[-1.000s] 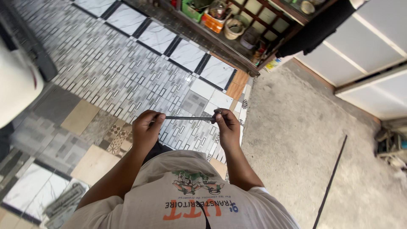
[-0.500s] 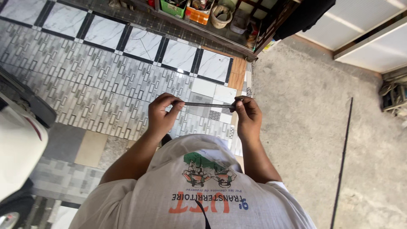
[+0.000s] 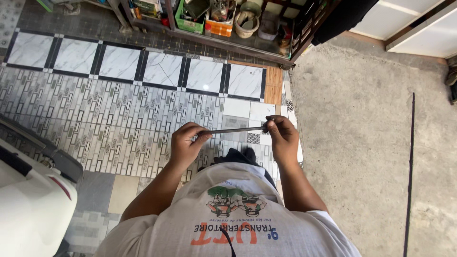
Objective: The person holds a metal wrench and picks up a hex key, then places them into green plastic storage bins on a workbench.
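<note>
I stand over a patterned tile floor [image 3: 119, 114] and hold a thin dark metal rod [image 3: 236, 129] level in front of my belly. My left hand [image 3: 186, 143] pinches its left end between thumb and fingers. My right hand [image 3: 282, 135] grips the right end, fingers curled round it. The rod runs almost horizontally between the two hands, its right end a little higher. My grey printed shirt [image 3: 228, 219] fills the bottom of the view.
A long thin dark bar [image 3: 410, 171] lies on the rough concrete floor [image 3: 357, 119] at the right. A wooden shelf [image 3: 223, 19] with baskets, tins and pots runs along the top. A white scooter body [image 3: 28, 200] stands at bottom left.
My head has turned, so the floor, shelf and scooter have shifted in view. Both hands keep hold of the rod, whose right end now sits slightly higher.
</note>
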